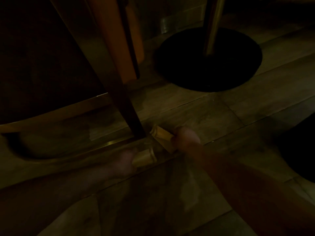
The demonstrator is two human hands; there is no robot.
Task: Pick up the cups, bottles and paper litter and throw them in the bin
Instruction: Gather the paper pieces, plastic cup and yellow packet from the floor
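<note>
Head view, dim: my left hand (124,160) grips one tan paper cup (144,158) lying on the tiled floor (213,116) — my right hand (185,138) grips another (162,133) beside the dark chair leg (131,113), low because the litter lies there.

The light is low, so finishes are hard to read. The floor (196,114) looks like large matt stone or ceramic tiles, mottled, with thin grout lines. The chair leg (126,103) seems to be dark wood with a dull sheen, and a brass-like metal strip (112,143) at its foot catches a small glint. The round table base (209,60) is flat black and matt; its pole (213,24) shines faintly like brushed metal. The two small cups (161,133) (144,158) in the hands look like tan paper or card, smooth, with rolled rims.
</note>
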